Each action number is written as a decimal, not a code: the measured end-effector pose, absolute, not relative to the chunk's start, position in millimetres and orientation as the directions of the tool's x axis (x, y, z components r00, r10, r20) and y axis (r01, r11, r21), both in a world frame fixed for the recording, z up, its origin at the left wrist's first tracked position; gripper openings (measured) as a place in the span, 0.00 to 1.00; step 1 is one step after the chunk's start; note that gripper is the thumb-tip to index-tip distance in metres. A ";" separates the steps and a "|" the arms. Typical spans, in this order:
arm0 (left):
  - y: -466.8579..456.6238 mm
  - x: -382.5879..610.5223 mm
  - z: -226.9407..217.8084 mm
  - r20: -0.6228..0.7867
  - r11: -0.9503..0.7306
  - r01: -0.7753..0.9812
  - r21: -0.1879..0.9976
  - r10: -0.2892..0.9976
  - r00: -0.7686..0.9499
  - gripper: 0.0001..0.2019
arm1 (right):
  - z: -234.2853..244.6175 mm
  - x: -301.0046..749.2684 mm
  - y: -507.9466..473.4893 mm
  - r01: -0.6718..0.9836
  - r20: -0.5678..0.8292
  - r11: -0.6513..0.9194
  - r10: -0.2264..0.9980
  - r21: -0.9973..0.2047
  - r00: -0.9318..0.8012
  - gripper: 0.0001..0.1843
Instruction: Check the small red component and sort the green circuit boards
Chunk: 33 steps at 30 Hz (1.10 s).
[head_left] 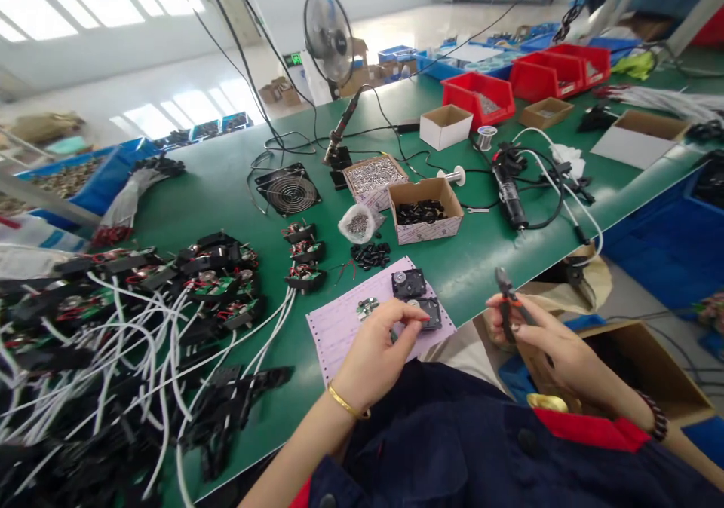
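Note:
My left hand (378, 350) rests on a pink sheet of paper (339, 323) at the table's near edge, its fingers pinched on a small black module (431, 313). A second black module (408, 283) lies just behind it, and a small round circuit part (367, 307) sits on the paper to the left. My right hand (546, 335) hovers off the table edge to the right, closed on a pair of red-handled pliers (509, 301) with the jaws pointing up.
A green table (226, 184) carries a heap of black modules with white cables (141, 327), cardboard boxes of black parts (425, 210) and silver parts (373, 176), a small fan grille (289, 189), a soldering iron (342, 127), a standing fan (329, 37) and red bins (478, 97).

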<state>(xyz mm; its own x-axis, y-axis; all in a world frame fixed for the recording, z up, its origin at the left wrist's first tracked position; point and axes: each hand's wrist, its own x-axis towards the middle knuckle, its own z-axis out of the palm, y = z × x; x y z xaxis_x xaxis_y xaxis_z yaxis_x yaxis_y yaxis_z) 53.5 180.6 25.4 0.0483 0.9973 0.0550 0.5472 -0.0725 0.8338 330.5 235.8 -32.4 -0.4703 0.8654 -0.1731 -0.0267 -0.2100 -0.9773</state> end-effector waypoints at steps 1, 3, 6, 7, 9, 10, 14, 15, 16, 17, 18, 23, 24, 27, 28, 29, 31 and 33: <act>181.0 58.7 24.5 0.056 -0.076 0.536 0.841 0.997 0.053 0.08 | -30.7 329.5 229.6 -0.026 -0.176 -0.220 0.842 -0.975 -0.511 0.19; 182.6 66.3 23.6 0.043 -0.068 0.525 0.848 0.997 0.061 0.08 | -29.6 326.5 220.5 -0.011 -0.166 -0.207 0.815 -0.978 -0.555 0.20; 183.3 74.5 21.7 -0.007 -0.028 0.507 0.861 0.998 0.067 0.07 | -31.5 322.8 214.1 0.033 -0.188 -0.208 0.786 -0.977 -0.589 0.24; 182.6 77.5 20.8 -0.023 -0.014 0.491 0.871 0.997 0.070 0.07 | -32.9 322.6 213.4 0.046 -0.197 -0.210 0.786 -0.976 -0.586 0.25; 179.9 84.6 19.2 -0.053 0.010 0.455 0.890 0.995 0.081 0.05 | -37.0 324.8 213.4 0.068 -0.206 -0.203 0.798 -0.977 -0.567 0.25; 178.3 88.8 18.4 -0.066 0.020 0.443 0.896 0.994 0.089 0.05 | -39.9 327.2 214.1 0.078 -0.203 -0.193 0.811 -0.978 -0.549 0.25; 174.2 104.4 14.3 -0.121 0.071 0.403 0.913 0.987 0.101 0.03 | -57.3 341.5 222.4 0.142 -0.225 -0.178 0.847 -0.974 -0.483 0.24; 173.9 107.2 12.8 -0.131 0.081 0.385 0.919 0.986 0.105 0.02 | -62.0 344.6 225.4 0.152 -0.233 -0.182 0.846 -0.972 -0.479 0.25; 173.9 109.2 11.2 -0.136 0.087 0.367 0.926 0.985 0.109 0.02 | -66.1 346.9 228.3 0.155 -0.238 -0.185 0.845 -0.970 -0.479 0.25; 173.8 110.7 9.6 -0.133 0.086 0.352 0.932 0.985 0.112 0.02 | -69.1 348.3 230.7 0.157 -0.241 -0.187 0.841 -0.970 -0.485 0.25; 173.7 111.5 8.0 -0.125 0.078 0.341 0.937 0.985 0.117 0.02 | -70.7 348.6 232.5 0.159 -0.240 -0.184 0.839 -0.970 -0.488 0.26; 171.9 109.7 2.1 -0.092 0.044 0.315 0.948 0.986 0.140 0.03 | -61.4 340.7 231.0 0.201 -0.215 -0.131 0.847 -0.971 -0.486 0.26; 171.4 109.0 1.2 -0.085 0.036 0.322 0.946 0.987 0.139 0.03 | -58.8 339.1 230.3 0.201 -0.208 -0.124 0.853 -0.972 -0.478 0.26; 170.1 108.4 -1.9 -0.031 -0.023 0.365 0.931 0.989 0.142 0.04 | -56.2 338.5 231.6 0.212 -0.208 -0.114 0.842 -0.971 -0.498 0.27; 169.6 108.7 -2.8 -0.010 -0.048 0.378 0.924 0.989 0.148 0.04 | -56.9 339.6 233.0 0.227 -0.208 -0.105 0.842 -0.968 -0.498 0.29; 169.1 108.9 -3.3 0.005 -0.067 0.392 0.918 0.988 0.157 0.04 | -58.0 340.9 234.5 0.246 -0.208 -0.095 0.848 -0.964 -0.488 0.30; 168.3 107.2 -2.1 0.020 -0.089 0.423 0.902 0.986 0.165 0.03 | -59.5 343.6 237.5 0.281 -0.200 -0.075 0.872 -0.957 -0.447 0.32; 168.7 98.9 3.2 0.055 -0.121 0.482 0.868 0.987 0.148 0.03 | -58.1 345.2 239.9 0.302 -0.177 -0.047 0.890 -0.952 -0.420 0.32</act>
<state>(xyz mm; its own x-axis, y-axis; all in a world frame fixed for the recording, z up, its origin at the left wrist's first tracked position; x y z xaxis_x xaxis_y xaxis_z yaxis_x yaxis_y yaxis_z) 98.9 168.7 3.2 0.1481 0.9874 0.0551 0.4825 -0.1208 0.8675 345.2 239.9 -58.1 -0.4196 0.8903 -0.1772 0.3017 -0.0474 -0.9522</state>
